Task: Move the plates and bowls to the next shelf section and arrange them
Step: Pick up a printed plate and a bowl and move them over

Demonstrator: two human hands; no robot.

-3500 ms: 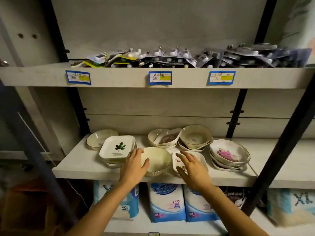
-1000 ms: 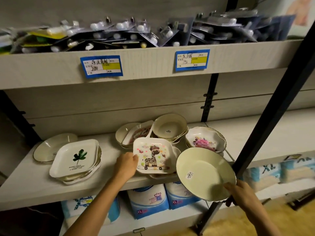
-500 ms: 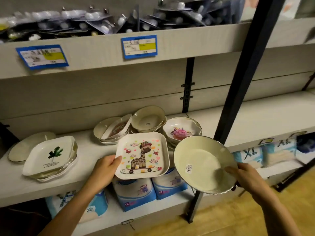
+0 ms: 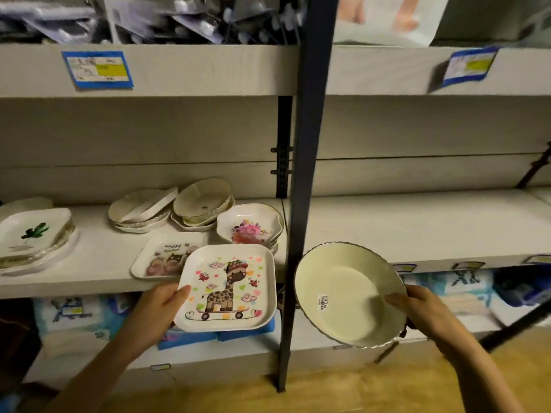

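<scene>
My left hand (image 4: 158, 308) grips the left edge of a square giraffe plate (image 4: 228, 289), held in the air in front of the left shelf section. A round cream bowl (image 4: 348, 295) with a barcode sticker tilts toward me in my right hand (image 4: 423, 308), below and in front of the right shelf section (image 4: 432, 234), which is bare. On the left shelf (image 4: 98, 251) remain a square cartoon plate (image 4: 167, 259), a flowered bowl (image 4: 249, 228), stacked cream bowls (image 4: 202, 204), a stack of shallow dishes (image 4: 140, 208) and leaf-print square plates (image 4: 32, 234).
A dark upright post (image 4: 301, 189) divides the two shelf sections between the held dishes. The upper shelf holds packaged goods behind blue price tags (image 4: 98, 70). Blue-and-white packs (image 4: 465, 287) fill the lower shelf. The floor below is wooden.
My view swung right. Both hands carried their dishes rightward: the giraffe plate lifted clear of the shelf, uncovering the cartoon plate, and the cream bowl now sits past the post.
</scene>
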